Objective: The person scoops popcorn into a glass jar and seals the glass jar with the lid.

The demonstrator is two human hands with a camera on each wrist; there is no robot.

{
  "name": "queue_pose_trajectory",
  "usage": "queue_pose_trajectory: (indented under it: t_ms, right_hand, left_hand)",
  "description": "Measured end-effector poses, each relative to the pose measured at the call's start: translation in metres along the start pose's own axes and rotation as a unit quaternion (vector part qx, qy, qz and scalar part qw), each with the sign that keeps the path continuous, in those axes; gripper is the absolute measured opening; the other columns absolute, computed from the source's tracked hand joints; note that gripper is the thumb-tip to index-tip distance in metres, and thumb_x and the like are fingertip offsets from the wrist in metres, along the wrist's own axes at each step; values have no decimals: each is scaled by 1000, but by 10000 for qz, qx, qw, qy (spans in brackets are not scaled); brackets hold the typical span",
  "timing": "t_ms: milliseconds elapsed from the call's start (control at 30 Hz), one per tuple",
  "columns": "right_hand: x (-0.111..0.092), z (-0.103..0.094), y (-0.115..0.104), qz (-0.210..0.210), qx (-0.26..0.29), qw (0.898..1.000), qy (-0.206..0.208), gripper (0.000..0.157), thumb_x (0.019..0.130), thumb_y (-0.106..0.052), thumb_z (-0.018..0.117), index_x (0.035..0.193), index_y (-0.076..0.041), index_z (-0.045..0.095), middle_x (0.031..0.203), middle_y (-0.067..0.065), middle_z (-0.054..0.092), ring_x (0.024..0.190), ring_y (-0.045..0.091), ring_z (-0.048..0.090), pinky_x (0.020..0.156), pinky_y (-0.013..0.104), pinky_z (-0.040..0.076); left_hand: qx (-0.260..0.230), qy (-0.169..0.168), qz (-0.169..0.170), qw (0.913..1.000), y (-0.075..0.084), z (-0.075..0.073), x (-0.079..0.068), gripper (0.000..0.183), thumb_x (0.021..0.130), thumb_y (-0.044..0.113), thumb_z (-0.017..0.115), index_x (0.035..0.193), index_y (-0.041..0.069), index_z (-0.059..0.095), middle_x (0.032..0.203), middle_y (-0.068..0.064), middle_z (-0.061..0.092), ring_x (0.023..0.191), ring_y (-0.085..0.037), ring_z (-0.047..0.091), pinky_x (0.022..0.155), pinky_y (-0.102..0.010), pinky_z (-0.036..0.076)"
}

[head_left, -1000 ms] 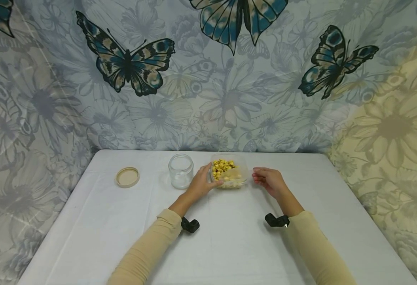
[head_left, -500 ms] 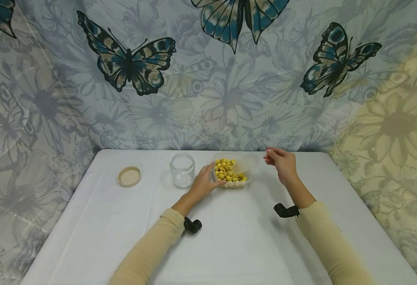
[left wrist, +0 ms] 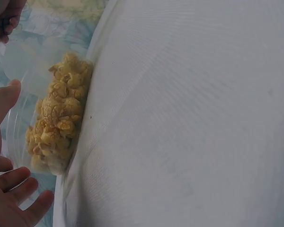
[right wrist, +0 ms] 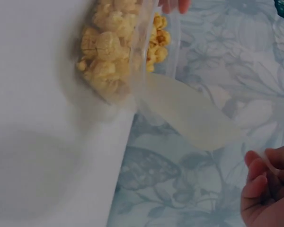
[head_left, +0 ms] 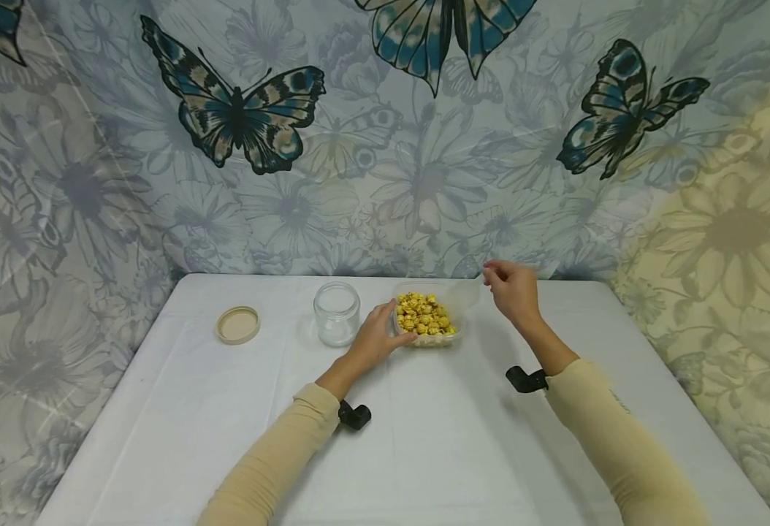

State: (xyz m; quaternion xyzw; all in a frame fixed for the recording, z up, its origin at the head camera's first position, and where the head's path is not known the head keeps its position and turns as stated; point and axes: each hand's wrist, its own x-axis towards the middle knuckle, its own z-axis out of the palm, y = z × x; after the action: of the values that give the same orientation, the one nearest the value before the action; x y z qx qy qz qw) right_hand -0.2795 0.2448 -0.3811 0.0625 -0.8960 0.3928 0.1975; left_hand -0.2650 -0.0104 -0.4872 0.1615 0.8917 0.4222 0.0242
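Note:
A clear plastic container [head_left: 439,341] full of yellow popcorn [head_left: 424,314] stands near the table's back edge. My left hand [head_left: 373,340] holds its left side, the thumb along the front wall and the fingers along the left wall. Up and to the right of it, my right hand [head_left: 513,294] pinches the end of a translucent film [right wrist: 191,116]. In the right wrist view that film stretches from the container's rim to the fingertips. The popcorn lies uncovered in the head view. A glass jar [head_left: 337,314] without a lid stands just left of my left hand.
Farther left, a round lid [head_left: 237,325] with a beige rim lies on the white tablecloth [head_left: 398,446]. Behind the table's back edge hangs a butterfly-patterned cloth [head_left: 385,183].
My right hand has risen and moved right, drawing the film back off the popcorn, then shifted slightly left and higher. My left hand has stayed at the container. Jar and lid have not moved.

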Motion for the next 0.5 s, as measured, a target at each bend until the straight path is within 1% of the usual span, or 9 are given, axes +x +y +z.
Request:
queue_pose_trajectory:
  t_ms: [67,167,267,367,433,500]
  right_hand:
    - [0,2,0,-2,-168,9998,-67,24,98,-8,56,105,9,70,79,23,68,60,7,52,50,18,42]
    - [2,5,0,177,-270,9992,-239,24,98,-9,56,106,10,70,80,23,69,62,12,57,53,20,44]
    - [4,8,1,538,-45,9968,-593,26,99,-10,55,109,9,68,84,23,69,66,15,61,58,21,48]
    - [4,12,5,980,281,9907,-901,28,100,-12,55,112,10,67,84,20,69,67,15,62,62,23,52]
    - [3,15,8,1290,505,9850,-1032,29,100,-13,55,114,10,66,81,15,69,67,12,61,64,26,53]
    - [-1,19,12,1636,733,9779,-1072,30,100,-13,54,117,10,64,77,7,68,65,9,61,64,26,54]
  left_hand:
    - [55,-25,52,10000,1,0,1,90,86,49,69,154,6,27,152,-19,37,140,-37,38,113,-51,37]
    - [169,-17,95,9998,4,-1,2,91,86,50,69,153,5,29,151,-19,39,139,-37,39,113,-50,37]
    - [218,38,35,9997,6,-4,2,90,85,49,71,152,5,31,150,-19,41,138,-37,39,113,-49,37]
    - [296,65,-19,9995,5,-5,1,90,84,49,72,152,6,32,150,-18,41,139,-36,39,114,-48,36]
    - [352,59,-34,9994,4,-5,1,91,84,50,72,152,6,32,150,-18,41,139,-36,39,114,-48,36]
    - [395,46,-19,9992,3,-4,0,91,83,50,72,152,6,32,150,-18,41,139,-36,39,114,-47,36]
